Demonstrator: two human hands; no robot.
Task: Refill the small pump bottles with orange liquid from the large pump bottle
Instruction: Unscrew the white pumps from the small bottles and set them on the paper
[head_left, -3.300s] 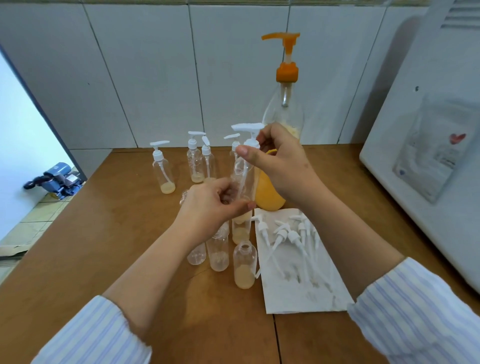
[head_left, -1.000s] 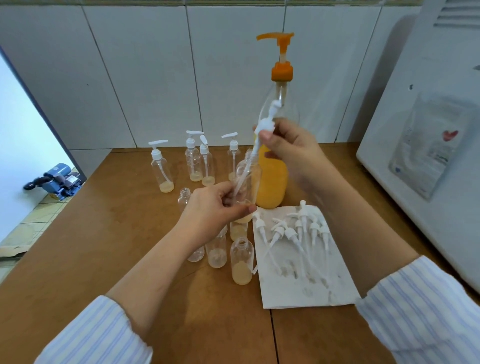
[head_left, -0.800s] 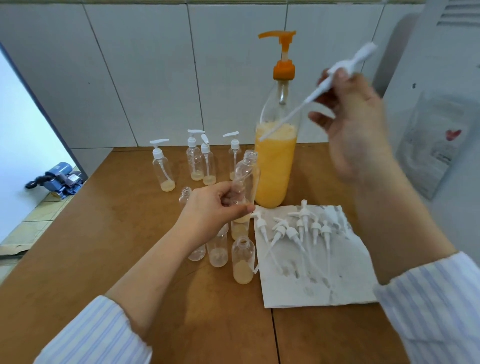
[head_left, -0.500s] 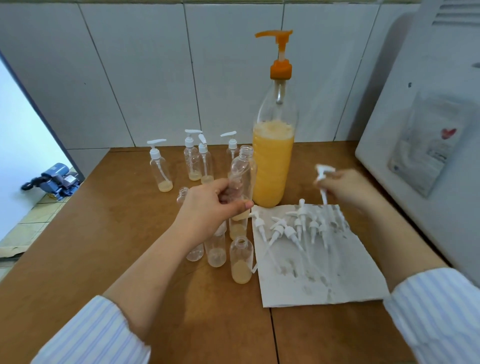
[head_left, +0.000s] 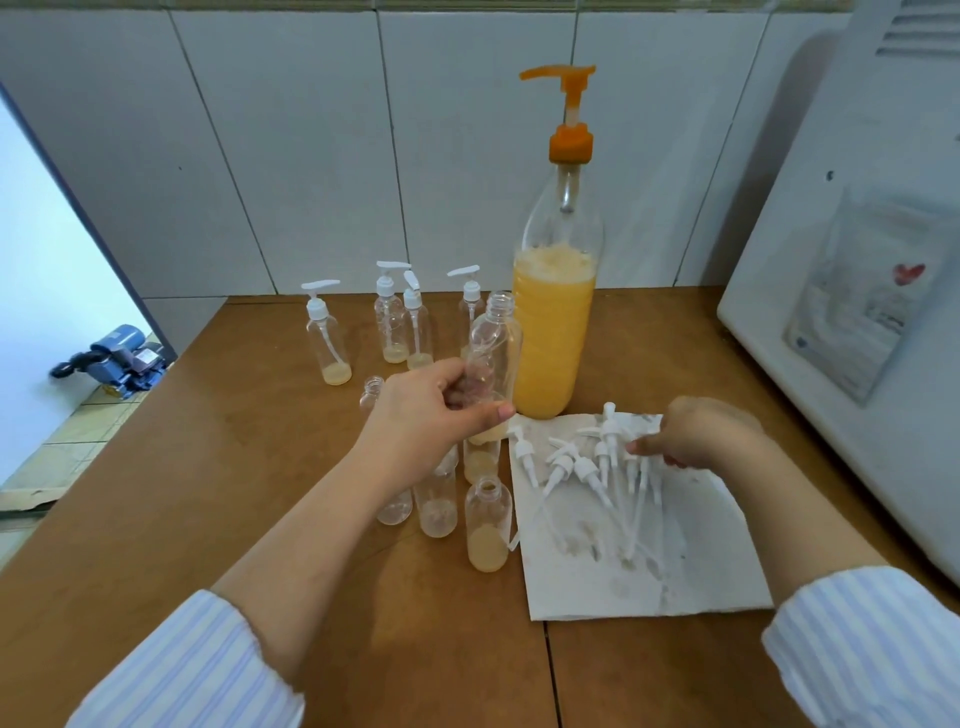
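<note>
Your right hand (head_left: 691, 436) has carried the removed pump head (head_left: 644, 470) down among the others on the paper towel (head_left: 701, 571), fingers still pinching it, while your left hand (head_left: 431, 415) grips the now uncapped small bottle (head_left: 493, 343) beside the large pump bottle (head_left: 553, 322), ready for refilling.

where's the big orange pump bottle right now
In the head view the large pump bottle stands upright at the back of the table near the tiled wall, just behind the open small bottle held in the left hand.
</note>
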